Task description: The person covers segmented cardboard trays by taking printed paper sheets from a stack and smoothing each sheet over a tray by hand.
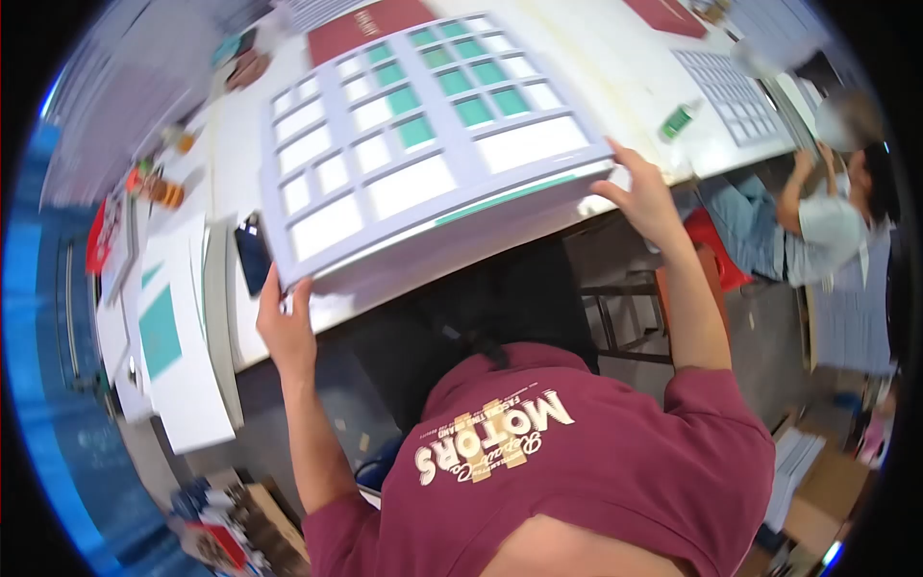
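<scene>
A pale lavender grid panel [338, 144] with many rectangular openings lies over the white table's near edge. White shows through most openings, and green through several in its middle and upper part. My left hand [286, 327] pinches the near left corner between thumb and fingers. At the near right corner, my right hand [639, 192] grips the edge, thumb toward me. Beneath the panel's front edge a white layer and a green strip [500, 200] peek out. A dark phone [253, 255] lies just beyond my left hand.
White sheets with green patches [162, 332] are stacked at left. Bottles [165, 192] stand behind them. A maroon board [370, 29] lies at the back; a green bottle [678, 120] and another grid panel [733, 96] lie right. A co-worker [832, 226] sits at far right beside a stool [630, 298].
</scene>
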Tool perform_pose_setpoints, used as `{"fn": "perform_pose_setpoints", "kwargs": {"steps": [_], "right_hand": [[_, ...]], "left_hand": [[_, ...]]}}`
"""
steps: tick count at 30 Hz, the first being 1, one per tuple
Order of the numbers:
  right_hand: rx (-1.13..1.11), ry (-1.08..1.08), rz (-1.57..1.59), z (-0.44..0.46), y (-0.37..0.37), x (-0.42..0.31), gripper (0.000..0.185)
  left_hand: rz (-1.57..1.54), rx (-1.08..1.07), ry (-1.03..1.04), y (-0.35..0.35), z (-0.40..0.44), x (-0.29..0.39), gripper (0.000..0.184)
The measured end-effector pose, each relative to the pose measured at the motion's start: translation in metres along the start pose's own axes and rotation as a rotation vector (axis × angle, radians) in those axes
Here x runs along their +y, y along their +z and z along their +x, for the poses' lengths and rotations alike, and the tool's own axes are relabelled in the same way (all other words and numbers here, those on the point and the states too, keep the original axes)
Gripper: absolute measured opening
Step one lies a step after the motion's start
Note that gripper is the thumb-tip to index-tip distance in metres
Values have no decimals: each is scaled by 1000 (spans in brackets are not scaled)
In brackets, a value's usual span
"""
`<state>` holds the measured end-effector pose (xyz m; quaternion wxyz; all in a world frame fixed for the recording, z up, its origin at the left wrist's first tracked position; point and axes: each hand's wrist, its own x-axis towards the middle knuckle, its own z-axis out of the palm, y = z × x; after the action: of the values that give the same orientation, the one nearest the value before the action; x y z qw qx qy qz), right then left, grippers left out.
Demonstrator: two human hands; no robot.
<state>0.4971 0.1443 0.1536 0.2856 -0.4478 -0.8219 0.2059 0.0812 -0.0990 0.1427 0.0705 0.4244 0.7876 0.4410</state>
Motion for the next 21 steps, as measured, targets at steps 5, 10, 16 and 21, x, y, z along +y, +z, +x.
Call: {"fn": "perform_pose_setpoints", "kwargs": {"steps": [5,10,16,21], "right_hand": [[210,-178,-300,-5,1,-2,48],[287,-204,-349,-6,2,1,33],[285,-229,-319,-3,4,7,23],[174,-131,-354,-4,4,47,26]], "left_hand": [[142,1,43,-8,-3,5,43],[110,7,14,-6,-6,14,43],[145,-14,82,-10,-1,11,32],[92,-5,87,-15,-1,23,38]]}}
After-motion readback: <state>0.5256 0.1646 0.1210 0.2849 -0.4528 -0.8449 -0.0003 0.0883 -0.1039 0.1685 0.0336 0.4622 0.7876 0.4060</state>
